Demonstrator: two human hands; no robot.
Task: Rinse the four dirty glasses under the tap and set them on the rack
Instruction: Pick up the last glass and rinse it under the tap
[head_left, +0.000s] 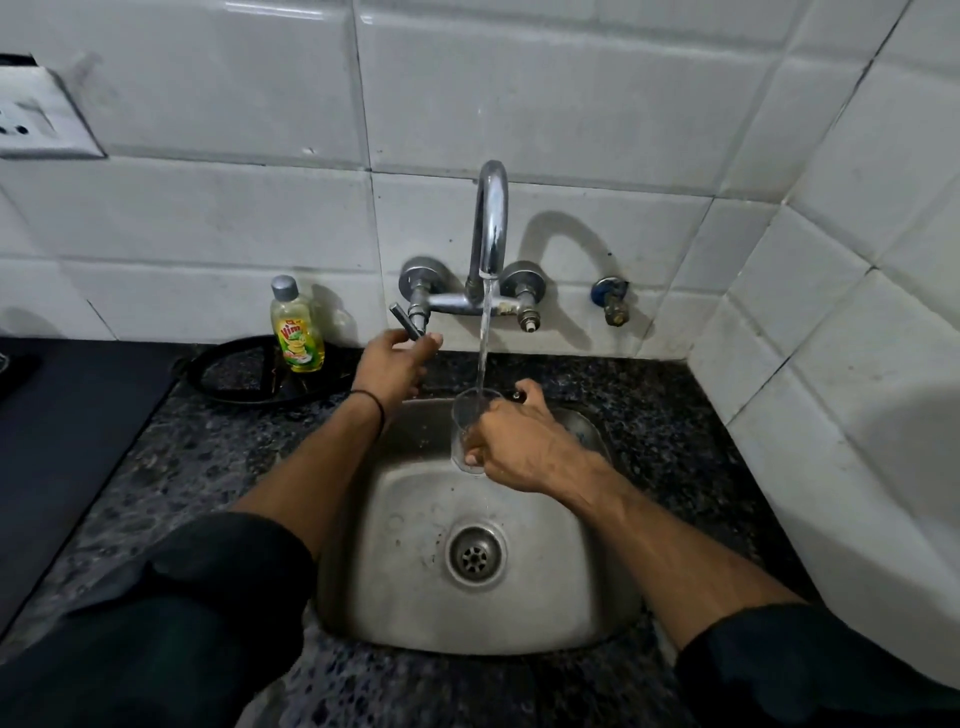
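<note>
Head view: right hand (514, 449) grips the glass (469, 415), upright beneath the running tap (491, 223); left hand (395, 361), at its ten o'clock, pinches the lever (407, 321).

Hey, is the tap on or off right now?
On. Water streams from the tap spout into the glass that the right hand holds over the sink; the left hand grips the handle.

Tap (491, 218) here is shiny chrome metal, and its handle (402, 317) is a duller grey metal. Sink (415, 519) is brushed steel, matt and spotty. Glass (467, 410) is clear and smooth. Counter (675, 415) looks like dark speckled polished stone. Wall tiles (208, 218) are glossy white, soap bottle (296, 338) is see-through yellow plastic, and my sleeves (182, 623) are matt dark cloth.
</note>
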